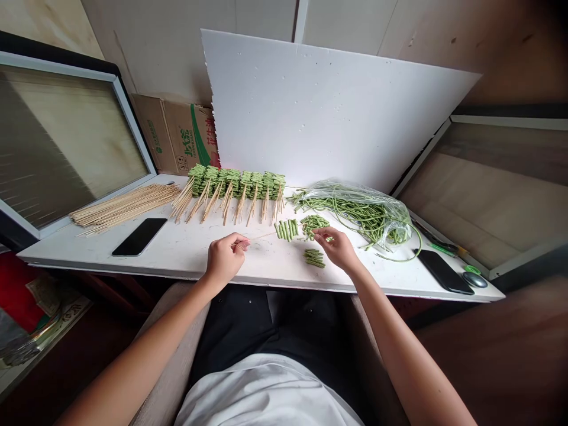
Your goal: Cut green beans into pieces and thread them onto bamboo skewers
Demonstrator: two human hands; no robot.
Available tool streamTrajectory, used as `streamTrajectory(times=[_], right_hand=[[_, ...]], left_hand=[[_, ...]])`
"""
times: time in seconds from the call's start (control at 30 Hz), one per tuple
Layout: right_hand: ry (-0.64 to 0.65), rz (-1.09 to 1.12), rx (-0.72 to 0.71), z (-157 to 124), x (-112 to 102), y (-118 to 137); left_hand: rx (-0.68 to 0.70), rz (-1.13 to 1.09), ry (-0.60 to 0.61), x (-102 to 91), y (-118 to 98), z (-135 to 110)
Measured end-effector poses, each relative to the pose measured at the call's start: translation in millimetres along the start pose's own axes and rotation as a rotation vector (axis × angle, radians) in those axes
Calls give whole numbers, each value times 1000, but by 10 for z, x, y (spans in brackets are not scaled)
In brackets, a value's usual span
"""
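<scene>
Green cut beans (314, 223) in small piles mid-table (186, 251), right hand (337, 248) over them, fingers curved, grip unclear. Left hand (226, 257) clenched, pinching bamboo skewer (260, 236), tip at bean row (286, 229). Finished bean skewers (235, 183) along far edge; loose skewers (124, 204) and phone (139, 236) left; plastic bag (359, 213) of long beans right. Both forearms angled inward from near edge.

On the table (186, 251): skewers (124, 206) far left, a phone (139, 236) just in front; skewered beans (235, 183) behind centre, a foam board (328, 106) behind those; bagged beans (355, 213) right, another phone (444, 271) beyond.
</scene>
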State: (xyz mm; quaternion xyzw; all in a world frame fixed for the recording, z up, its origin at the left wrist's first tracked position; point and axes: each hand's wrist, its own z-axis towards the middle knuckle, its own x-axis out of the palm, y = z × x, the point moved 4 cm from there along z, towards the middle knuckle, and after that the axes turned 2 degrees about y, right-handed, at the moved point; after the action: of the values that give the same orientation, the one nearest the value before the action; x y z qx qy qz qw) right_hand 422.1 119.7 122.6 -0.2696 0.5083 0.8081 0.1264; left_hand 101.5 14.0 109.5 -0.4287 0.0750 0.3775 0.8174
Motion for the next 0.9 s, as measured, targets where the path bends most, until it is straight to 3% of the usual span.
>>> streamTrajectory(times=[0.13, 0.3, 0.9], right_hand=[[23, 343, 134, -26, 27, 79], [9, 549, 141, -39, 59, 160], [24, 601, 111, -78, 196, 177]], left_hand=[[19, 3, 14, -3, -5, 5], [34, -6, 11, -12, -30, 11], [30, 21, 16, -5, -49, -7]])
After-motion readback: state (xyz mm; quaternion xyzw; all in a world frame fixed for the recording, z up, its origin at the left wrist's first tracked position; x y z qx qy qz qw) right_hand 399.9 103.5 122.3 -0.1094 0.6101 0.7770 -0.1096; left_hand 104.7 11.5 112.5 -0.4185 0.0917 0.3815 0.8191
